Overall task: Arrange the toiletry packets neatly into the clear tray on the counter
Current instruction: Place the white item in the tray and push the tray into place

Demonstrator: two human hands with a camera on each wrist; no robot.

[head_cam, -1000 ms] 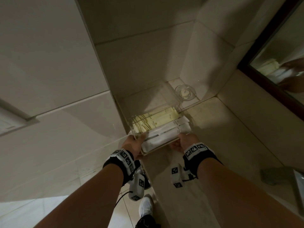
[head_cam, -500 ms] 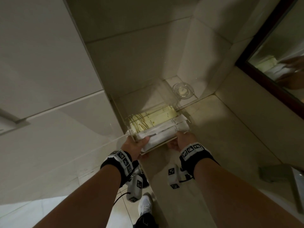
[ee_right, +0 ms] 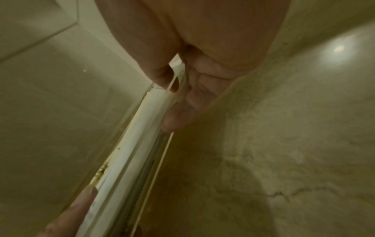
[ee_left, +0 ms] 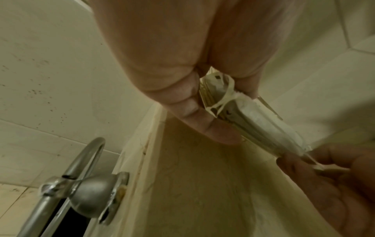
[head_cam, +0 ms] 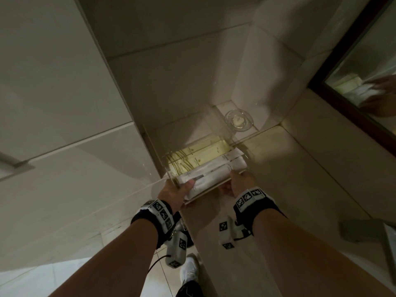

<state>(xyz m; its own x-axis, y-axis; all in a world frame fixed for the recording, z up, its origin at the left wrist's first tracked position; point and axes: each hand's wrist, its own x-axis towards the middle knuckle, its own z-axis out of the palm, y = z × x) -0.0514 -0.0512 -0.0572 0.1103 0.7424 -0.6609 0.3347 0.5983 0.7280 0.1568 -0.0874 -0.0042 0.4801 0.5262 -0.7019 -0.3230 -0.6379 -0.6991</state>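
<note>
The clear tray (head_cam: 232, 144) sits at the back of the beige counter (head_cam: 289, 179), near the corner. White toiletry packets (head_cam: 214, 174) lie along its near side, yellowish packets (head_cam: 203, 155) behind them. My left hand (head_cam: 182, 187) grips the tray's near left corner, thumb over the white packets. My right hand (head_cam: 237, 181) grips the near right edge. In the left wrist view my left hand (ee_left: 221, 110) pinches the tray edge and the packets (ee_left: 263, 125). In the right wrist view my right hand (ee_right: 172, 96) has fingers under the tray, beside a white packet (ee_right: 131, 152).
A small glass dish (head_cam: 239, 120) stands behind the tray in the corner. A dark-framed mirror (head_cam: 342, 99) is on the right wall. Tiled walls close in at the back and left. A metal handle (ee_left: 87, 184) sits below the counter's left edge.
Both hands keep their hold on the tray's near edge. The tray has barely shifted; mostly the view has moved a little.
</note>
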